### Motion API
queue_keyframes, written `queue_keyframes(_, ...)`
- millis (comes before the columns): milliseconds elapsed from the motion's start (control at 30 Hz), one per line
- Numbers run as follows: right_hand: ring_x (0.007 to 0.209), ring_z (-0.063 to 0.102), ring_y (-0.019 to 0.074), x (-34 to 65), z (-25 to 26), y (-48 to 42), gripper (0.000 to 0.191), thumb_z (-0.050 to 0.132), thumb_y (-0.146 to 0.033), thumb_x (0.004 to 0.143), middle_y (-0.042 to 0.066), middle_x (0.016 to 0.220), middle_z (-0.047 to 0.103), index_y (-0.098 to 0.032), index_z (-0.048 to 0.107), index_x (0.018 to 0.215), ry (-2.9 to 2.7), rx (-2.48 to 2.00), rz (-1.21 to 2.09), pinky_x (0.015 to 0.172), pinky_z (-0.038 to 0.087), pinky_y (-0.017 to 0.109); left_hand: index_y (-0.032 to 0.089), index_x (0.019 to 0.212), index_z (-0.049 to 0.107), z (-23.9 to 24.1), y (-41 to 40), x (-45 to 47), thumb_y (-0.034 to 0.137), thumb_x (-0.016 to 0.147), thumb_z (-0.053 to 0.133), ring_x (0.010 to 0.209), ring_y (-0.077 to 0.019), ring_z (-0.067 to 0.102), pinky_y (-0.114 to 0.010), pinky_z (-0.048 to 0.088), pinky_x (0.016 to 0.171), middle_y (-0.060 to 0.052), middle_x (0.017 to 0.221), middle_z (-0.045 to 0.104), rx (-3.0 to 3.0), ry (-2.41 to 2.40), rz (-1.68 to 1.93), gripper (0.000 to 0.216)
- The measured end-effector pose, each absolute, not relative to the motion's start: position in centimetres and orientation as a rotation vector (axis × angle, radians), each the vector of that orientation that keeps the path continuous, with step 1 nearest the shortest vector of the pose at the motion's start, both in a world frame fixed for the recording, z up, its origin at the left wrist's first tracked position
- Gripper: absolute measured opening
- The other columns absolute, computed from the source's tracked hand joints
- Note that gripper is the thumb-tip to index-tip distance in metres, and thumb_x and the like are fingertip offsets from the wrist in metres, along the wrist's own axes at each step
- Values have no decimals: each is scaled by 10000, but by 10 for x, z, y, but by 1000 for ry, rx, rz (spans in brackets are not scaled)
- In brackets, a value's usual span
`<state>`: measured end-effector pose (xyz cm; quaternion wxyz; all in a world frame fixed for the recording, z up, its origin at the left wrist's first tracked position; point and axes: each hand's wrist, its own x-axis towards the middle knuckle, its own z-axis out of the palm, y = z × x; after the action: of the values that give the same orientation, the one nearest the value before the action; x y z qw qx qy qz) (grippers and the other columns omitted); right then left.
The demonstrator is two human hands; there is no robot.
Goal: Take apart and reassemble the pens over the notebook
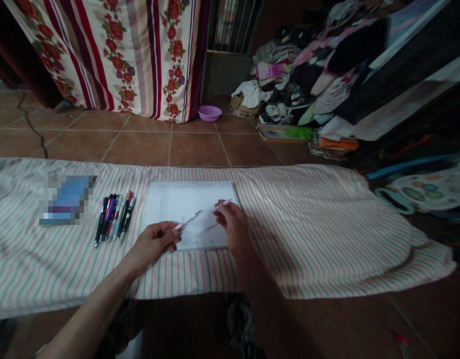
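My left hand (159,237) is closed on the pink lower end of a pen half (178,227). A thin refill (192,218) sticks out of that half, its dark tip pointing up and to the right. My right hand (233,222) pinches the other pink pen part (224,204), held apart from the refill tip. Both hands are over a spiral-bound notebook (192,197), which lies with a pale printed page showing and its coil on the right. Left of the notebook, several pens (113,217) lie side by side.
A striped cloth (308,224) covers the low surface under the notebook. At the left lies a blurred-out blue rectangular item (67,199). Beyond, on the tiled floor, are a purple basin (210,113), a floral curtain (140,60) and a heap of clothes (289,75).
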<state>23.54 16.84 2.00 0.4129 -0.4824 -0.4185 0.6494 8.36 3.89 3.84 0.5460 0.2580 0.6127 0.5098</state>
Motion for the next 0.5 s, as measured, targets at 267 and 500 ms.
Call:
queue_keyframes(267,721,627,187,242,19,172,265,557,-385,725,72,791,686,-169,637,857,-1671,-1225,971,650,482,291,122,815,624,38,40,79,492,584,714,460,-58,406,-184,220,434,4,567,557,606,1525,1169,446)
queue_keyframes(500,723,630,184,245,25,171,220,511,-298,764,65,855,685,-200,644,908,-1853,-1277,790,662,471,286,126,790,628,43,40,81,502,565,727,456,-59,389,-195,188,429,7,560,550,592,1523,1169,450)
